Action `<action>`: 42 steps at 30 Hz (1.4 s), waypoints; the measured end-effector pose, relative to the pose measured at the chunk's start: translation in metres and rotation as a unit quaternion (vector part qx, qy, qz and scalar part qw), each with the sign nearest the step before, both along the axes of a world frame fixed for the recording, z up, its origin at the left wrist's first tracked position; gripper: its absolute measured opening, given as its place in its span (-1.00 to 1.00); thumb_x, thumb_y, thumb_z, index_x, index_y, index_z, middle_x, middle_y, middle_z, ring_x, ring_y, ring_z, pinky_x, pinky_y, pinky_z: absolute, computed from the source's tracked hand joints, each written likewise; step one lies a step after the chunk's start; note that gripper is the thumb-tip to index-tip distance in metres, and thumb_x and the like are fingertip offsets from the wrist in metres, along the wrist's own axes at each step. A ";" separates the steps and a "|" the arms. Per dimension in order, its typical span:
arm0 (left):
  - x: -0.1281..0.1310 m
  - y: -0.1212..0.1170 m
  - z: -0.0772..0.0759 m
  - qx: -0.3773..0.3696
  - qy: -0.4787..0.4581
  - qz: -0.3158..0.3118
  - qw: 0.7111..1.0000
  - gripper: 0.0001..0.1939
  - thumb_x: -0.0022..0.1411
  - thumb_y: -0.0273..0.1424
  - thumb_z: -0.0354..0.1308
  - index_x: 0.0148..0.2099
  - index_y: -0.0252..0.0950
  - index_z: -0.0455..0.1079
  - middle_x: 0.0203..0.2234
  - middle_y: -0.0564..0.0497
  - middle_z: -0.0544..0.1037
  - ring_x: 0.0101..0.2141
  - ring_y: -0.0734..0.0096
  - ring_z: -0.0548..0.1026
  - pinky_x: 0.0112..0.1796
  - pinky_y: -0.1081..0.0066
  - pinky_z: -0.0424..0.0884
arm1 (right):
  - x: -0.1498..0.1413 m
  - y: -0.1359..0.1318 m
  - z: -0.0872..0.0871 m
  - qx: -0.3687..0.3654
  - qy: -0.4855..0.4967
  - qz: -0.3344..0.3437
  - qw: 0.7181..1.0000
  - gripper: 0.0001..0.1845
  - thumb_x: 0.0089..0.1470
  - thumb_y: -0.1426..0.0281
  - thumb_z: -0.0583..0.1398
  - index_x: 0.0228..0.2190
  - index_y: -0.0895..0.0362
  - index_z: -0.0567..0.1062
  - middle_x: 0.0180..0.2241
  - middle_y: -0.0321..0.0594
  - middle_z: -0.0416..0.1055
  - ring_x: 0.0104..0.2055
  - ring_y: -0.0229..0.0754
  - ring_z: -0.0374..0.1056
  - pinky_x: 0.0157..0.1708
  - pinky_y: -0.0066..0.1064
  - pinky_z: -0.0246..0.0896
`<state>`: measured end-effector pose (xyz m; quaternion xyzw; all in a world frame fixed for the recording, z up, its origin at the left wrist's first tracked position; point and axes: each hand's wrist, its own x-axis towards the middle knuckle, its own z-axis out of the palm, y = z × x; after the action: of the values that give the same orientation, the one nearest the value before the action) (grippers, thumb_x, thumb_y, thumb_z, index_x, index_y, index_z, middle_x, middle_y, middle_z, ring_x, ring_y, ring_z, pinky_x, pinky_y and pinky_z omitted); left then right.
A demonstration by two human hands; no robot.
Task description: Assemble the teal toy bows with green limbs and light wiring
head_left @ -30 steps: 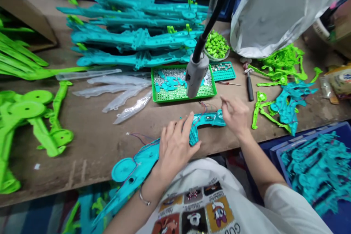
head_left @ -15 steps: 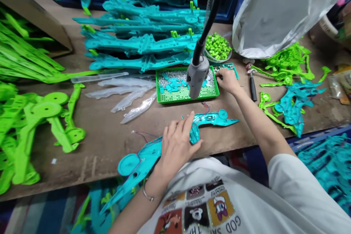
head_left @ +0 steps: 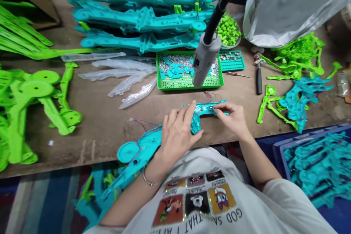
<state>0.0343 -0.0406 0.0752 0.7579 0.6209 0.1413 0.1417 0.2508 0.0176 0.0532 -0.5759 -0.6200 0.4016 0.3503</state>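
I have the long teal shell (head_left: 149, 138) slanting across the front of the table (head_left: 95, 124): its long axis climbs from the lower left, where the tapered end reaches past the table's near edge, up to the right, where the narrower arm turns almost level and points right. A short stub juts from it toward the shirt, just right of my left hand (head_left: 177, 131), and a round disc bulges from its upper side at the left. The shell lies under that left hand, passing beneath the palm and fingers and showing on both sides of them; the hand is open and laid flat, fingers slightly spread, the thumb reaching toward the stub. My right hand (head_left: 231, 117) is at the shell's right end, over and touching it, with thumb and forefinger drawn narrow beside a small metallic piece (head_left: 211, 108) seated there; I cannot tell whether they grip anything. Thin red and blue wires (head_left: 210, 97) curl up from the right arm, and others trail left of the left hand. Beyond the shell, I see the green tray (head_left: 189, 87) of screws and teal bits below a hanging grey tool (head_left: 205, 62), with a small teal tray (head_left: 236, 64) just beside it and a screwdriver (head_left: 238, 75) near.
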 end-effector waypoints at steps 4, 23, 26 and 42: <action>0.001 -0.003 0.000 0.007 0.003 0.001 1.000 -0.02 0.19 -0.20 0.39 0.51 -0.28 0.02 0.16 -0.24 0.53 0.05 -0.11 0.45 0.02 0.06 0.34 | -0.006 -0.001 -0.016 0.006 -0.016 -0.023 1.000 -0.84 0.09 0.36 0.29 -0.31 0.08 0.70 -0.33 -0.22 0.68 -0.35 -0.19 0.56 -0.23 -0.32 0.50; -0.003 -0.003 -0.014 0.008 -0.049 0.000 0.999 -0.06 0.18 -0.26 0.36 0.49 -0.27 0.05 0.16 -0.22 0.51 0.03 -0.11 0.43 0.02 0.04 0.36 | -0.029 -0.019 -0.024 0.224 -0.272 0.011 0.936 -0.78 0.20 0.51 0.17 -0.29 0.05 0.62 -0.35 -0.10 0.53 -0.23 -0.02 0.44 -0.16 -0.14 0.45; -0.010 0.000 -0.024 0.001 -0.074 -0.007 0.997 -0.07 0.17 -0.24 0.37 0.48 -0.28 0.07 0.15 -0.20 0.53 0.02 -0.08 0.44 0.04 0.06 0.36 | -0.028 -0.031 -0.027 0.239 -0.290 0.044 0.926 -0.74 0.25 0.47 0.18 -0.10 0.10 0.63 -0.25 -0.03 0.49 -0.17 0.02 0.38 -0.12 -0.07 0.42; -0.032 0.012 -0.032 -0.018 -0.093 -0.038 0.995 -0.03 0.21 -0.07 0.38 0.49 -0.26 0.04 0.24 -0.27 0.44 0.18 -0.10 0.37 0.13 0.01 0.30 | -0.002 0.078 -0.025 0.058 -0.200 0.148 0.967 -0.80 0.19 0.38 0.22 -0.23 0.07 0.67 -0.31 -0.21 0.67 -0.32 -0.13 0.54 -0.25 -0.31 0.40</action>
<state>0.0027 -0.0290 0.0428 0.7617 0.5785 0.1948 0.2175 0.2490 0.0955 0.0279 -0.5247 -0.7783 0.2887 0.1885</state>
